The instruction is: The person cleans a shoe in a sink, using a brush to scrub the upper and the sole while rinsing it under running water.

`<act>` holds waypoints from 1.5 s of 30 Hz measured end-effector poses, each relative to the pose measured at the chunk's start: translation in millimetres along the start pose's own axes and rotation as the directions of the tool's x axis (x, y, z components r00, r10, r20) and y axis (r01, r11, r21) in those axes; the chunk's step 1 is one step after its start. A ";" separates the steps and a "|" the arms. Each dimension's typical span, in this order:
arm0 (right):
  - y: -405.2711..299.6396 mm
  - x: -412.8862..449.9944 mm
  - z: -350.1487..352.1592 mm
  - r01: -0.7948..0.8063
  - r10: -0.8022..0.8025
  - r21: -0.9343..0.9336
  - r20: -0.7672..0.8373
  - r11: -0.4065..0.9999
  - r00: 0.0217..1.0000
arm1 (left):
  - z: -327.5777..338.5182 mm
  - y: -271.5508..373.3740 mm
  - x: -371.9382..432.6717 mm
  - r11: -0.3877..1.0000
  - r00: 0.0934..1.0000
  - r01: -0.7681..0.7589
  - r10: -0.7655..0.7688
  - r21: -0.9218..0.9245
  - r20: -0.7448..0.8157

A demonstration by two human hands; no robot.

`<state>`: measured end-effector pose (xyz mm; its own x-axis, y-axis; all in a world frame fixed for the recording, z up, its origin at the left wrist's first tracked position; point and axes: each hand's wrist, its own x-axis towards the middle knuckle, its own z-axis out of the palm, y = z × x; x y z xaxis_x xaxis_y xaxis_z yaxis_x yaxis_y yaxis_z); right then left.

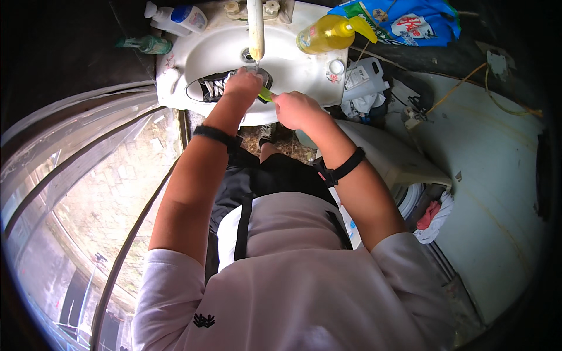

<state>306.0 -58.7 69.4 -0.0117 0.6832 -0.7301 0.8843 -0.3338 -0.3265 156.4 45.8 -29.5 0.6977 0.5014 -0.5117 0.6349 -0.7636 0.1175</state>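
A black canvas sneaker with white laces [214, 88] lies across the front of a white ceramic sink [287, 66], its toe to the left. My left hand [244, 83] grips the shoe near its ankle opening, right under the tap spout [256, 30], from which a thin stream of water seems to fall. In my right hand [299, 109] is the handle of a lime-green brush [265, 94], whose head is against the heel end of the shoe; its bristles are mostly hidden.
A yellow pump bottle [327, 35], a blue detergent bag [406, 22] and a small white cap [336, 67] are at the right. White bottles [178, 19] and a green bottle [151, 44] stand left. A plastic jug [365, 79] sits beside the sink; a window [109, 188] is at left.
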 end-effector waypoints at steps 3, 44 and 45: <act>11.0 2.4 -1.8 -0.027 0.027 -0.039 -0.007 0.999 1.000 | -6.8 -4.5 8.2 0.994 0.983 0.110 -0.110 0.007 0.148; -46.4 96.3 11.6 0.247 -0.243 0.016 -0.128 0.969 0.962 | -28.7 -86.6 -70.9 0.979 0.992 0.122 -0.114 -0.162 0.058; -47.9 86.6 6.1 0.229 -0.231 -0.030 -0.150 0.973 0.961 | -25.8 -89.0 -68.6 0.969 0.997 0.073 -0.066 -0.237 0.037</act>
<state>259.8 12.5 18.1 -0.1452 0.8315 -0.5362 0.8716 -0.1490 -0.4671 60.6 89.8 17.1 0.6411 0.5355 -0.5497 0.7448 -0.6068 0.2775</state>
